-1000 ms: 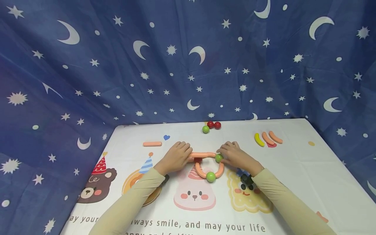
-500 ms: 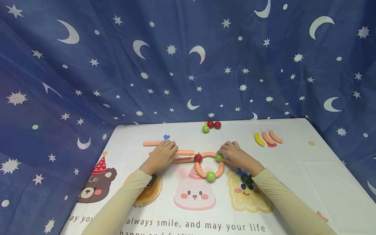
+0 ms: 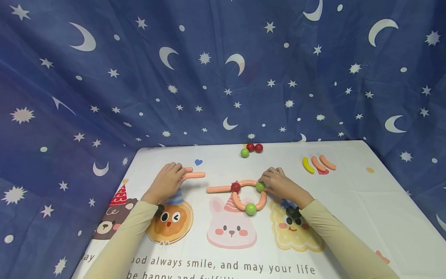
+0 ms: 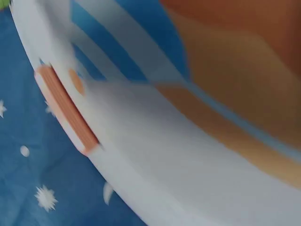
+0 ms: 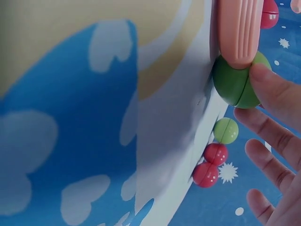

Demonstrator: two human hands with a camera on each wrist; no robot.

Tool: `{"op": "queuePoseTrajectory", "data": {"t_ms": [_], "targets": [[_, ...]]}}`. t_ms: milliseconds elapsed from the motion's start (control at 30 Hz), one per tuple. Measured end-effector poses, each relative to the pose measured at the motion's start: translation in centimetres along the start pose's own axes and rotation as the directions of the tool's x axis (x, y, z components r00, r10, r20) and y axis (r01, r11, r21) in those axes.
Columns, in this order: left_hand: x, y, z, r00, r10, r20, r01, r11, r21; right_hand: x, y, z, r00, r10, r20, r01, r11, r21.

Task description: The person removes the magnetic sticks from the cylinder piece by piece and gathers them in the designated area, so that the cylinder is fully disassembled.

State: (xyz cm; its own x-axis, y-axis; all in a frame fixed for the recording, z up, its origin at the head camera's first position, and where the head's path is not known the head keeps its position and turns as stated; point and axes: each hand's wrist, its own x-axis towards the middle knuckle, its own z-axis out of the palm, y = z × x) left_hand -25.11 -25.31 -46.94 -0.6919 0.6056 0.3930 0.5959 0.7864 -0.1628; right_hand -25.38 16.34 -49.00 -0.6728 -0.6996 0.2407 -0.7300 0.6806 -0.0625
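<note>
My left hand (image 3: 166, 182) holds a straight orange rod (image 3: 195, 175) above the left part of the table. Just behind it lies another straight orange rod (image 3: 188, 169), partly hidden by that hand. On the right, my right hand (image 3: 283, 186) pinches a green ball (image 3: 260, 186), with the thumb on it in the right wrist view. That ball belongs to a ring of curved orange rods (image 3: 248, 182), along with a red ball (image 3: 235, 187) and a second green ball (image 3: 251, 209). From the red ball a straight orange rod (image 3: 218, 189) points left. The left wrist view shows no fingers.
At the table's back edge sit a light green ball (image 3: 245, 152) and two red balls (image 3: 258, 148). Toward the back right lie a yellow curved rod (image 3: 308, 165) and two orange curved rods (image 3: 327, 162). A blue star-patterned cloth (image 3: 209, 89) hangs behind.
My left hand has moved left and slightly back from the red ball, carrying the straight orange rod. My right hand has stayed at the green ball, and the ring has not moved.
</note>
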Motion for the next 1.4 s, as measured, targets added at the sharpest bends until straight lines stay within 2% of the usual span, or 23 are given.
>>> {"op": "queuePoseTrajectory", "data": {"t_ms": [200,533,867,1000,1400], "targets": [[-1.0,-1.3,0.2,0.995,-0.079,0.059,0.082,0.995,-0.055,-0.1,0.0,0.1,1.0,0.005,0.003,-0.005,1.0,0.008],[-1.8,-3.1,0.8,0.987,-0.11,0.121,0.116,0.992,-0.041,-0.1,0.0,0.1,1.0,0.006,-0.005,-0.006,1.0,0.02],[-2.5,-4.0,1.5,0.972,-0.133,0.194,0.145,0.988,-0.048,-0.2,0.1,0.0,1.0,-0.01,-0.03,0.011,0.999,0.045],[-2.6,-4.2,1.7,0.97,-0.123,0.208,0.135,0.99,-0.045,-0.1,0.1,0.0,0.999,-0.023,-0.042,0.024,0.999,0.036],[-2.8,-4.6,2.4,0.967,-0.107,0.233,0.107,0.994,0.011,0.0,-0.2,-0.2,1.0,0.003,-0.011,-0.003,0.999,0.046]]}}
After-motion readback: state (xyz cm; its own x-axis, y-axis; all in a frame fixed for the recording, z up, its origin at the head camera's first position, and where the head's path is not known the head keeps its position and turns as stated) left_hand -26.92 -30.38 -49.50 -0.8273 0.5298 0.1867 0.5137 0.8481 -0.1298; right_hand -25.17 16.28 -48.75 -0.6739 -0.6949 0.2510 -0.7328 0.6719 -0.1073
